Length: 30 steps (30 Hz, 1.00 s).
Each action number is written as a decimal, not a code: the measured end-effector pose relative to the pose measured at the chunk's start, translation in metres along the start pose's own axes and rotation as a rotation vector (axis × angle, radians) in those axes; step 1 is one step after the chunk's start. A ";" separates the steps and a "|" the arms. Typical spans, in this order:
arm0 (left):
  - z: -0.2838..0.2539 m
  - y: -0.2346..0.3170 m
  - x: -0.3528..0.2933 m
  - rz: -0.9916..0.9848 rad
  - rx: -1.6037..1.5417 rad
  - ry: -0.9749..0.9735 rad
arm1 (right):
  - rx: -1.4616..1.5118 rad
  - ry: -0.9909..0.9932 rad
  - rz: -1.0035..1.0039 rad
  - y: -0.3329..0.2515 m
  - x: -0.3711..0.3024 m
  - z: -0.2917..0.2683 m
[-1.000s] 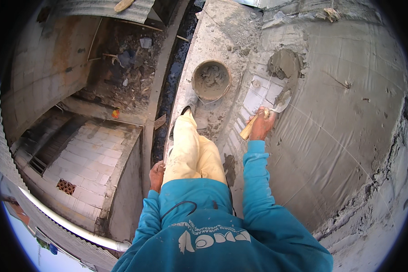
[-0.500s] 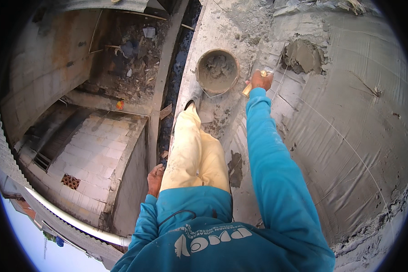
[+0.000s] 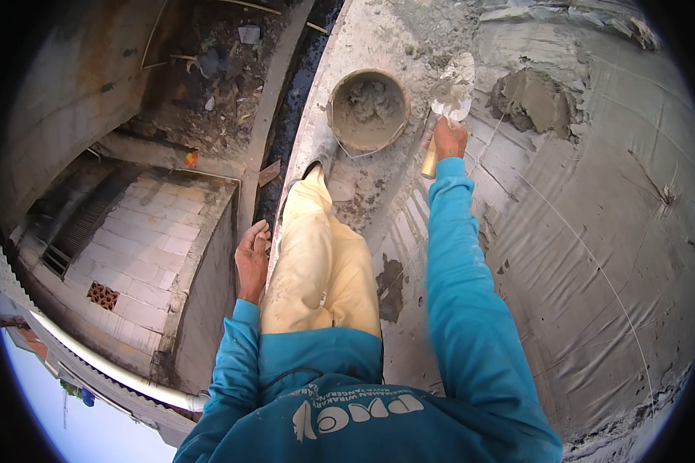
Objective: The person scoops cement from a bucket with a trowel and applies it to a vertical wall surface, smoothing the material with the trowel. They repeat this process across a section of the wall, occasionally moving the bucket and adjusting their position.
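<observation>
The trowel (image 3: pixel 454 85) has a rounded, pale metal blade smeared and lumped with grey mortar, and a yellowish wooden handle. It is near the right edge of the concrete ledge (image 3: pixel 363 38), blade pointing away from the person, handle end toward the body. The right hand (image 3: pixel 450 139) has its grip closed around the handle, just behind the blade. The left hand (image 3: pixel 252 262) is beside the cream trousers (image 3: pixel 305 270), its grip slack, fingers half spread and lightly bent.

A round bucket (image 3: pixel 372 141) stands on the ledge, closer to the left edge than the trowel, with its thin wire bail lying toward the person. Inside is lumpy grey mortar (image 3: pixel 371 99), its surface below the rim. Right of the trowel, a thick, rough patch of mortar (image 3: pixel 537 100) sits at the near side of the smoother grey plastered surface (image 3: pixel 564 216).
</observation>
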<state>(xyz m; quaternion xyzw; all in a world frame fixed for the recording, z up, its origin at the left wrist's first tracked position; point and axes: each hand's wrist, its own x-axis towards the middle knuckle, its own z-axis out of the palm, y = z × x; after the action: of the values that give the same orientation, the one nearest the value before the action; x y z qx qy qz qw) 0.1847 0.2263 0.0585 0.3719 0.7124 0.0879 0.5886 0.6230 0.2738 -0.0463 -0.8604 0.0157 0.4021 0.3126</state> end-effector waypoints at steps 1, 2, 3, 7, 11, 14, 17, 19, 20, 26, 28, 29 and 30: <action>0.015 0.015 0.008 0.047 0.065 -0.012 | -0.010 0.010 0.005 -0.004 0.010 -0.001; 0.031 0.029 0.014 0.105 0.127 -0.024 | -0.025 0.057 -0.007 -0.007 0.018 -0.004; 0.048 0.042 0.015 0.092 0.011 -0.061 | -0.037 0.102 -0.030 -0.010 0.026 -0.006; 0.102 0.075 0.006 0.255 0.090 -0.160 | -0.071 0.186 -0.087 -0.009 0.030 -0.025; 0.126 0.075 -0.008 0.231 0.116 -0.284 | -0.110 0.166 -0.153 -0.006 0.005 -0.036; 0.126 0.065 -0.008 0.261 0.137 -0.272 | -0.135 0.178 -0.148 -0.005 -0.012 -0.037; 0.124 0.057 -0.005 0.268 0.153 -0.250 | -0.344 0.280 -0.285 0.004 -0.021 -0.035; 0.124 0.053 -0.005 0.279 0.175 -0.244 | -0.510 0.363 -0.402 0.012 -0.025 -0.035; 0.125 0.052 -0.005 0.292 0.190 -0.249 | -0.576 0.394 -0.448 0.016 -0.030 -0.034; 0.128 0.048 -0.005 0.408 0.260 -0.235 | -0.725 0.295 -0.567 -0.023 -0.101 -0.021; 0.128 0.049 -0.005 0.418 0.269 -0.237 | -0.637 0.037 -0.592 -0.055 -0.146 -0.027; 0.129 0.049 -0.005 0.411 0.279 -0.246 | -0.545 -0.155 -0.586 -0.070 -0.168 -0.034; 0.129 0.049 -0.005 0.380 0.294 -0.256 | -0.413 -0.361 -0.631 -0.083 -0.189 -0.045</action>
<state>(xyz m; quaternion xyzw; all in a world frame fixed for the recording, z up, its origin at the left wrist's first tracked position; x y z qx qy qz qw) 0.3226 0.2175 0.0528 0.5887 0.5547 0.0446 0.5863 0.5490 0.2730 0.1513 -0.7834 -0.3848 0.4256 0.2390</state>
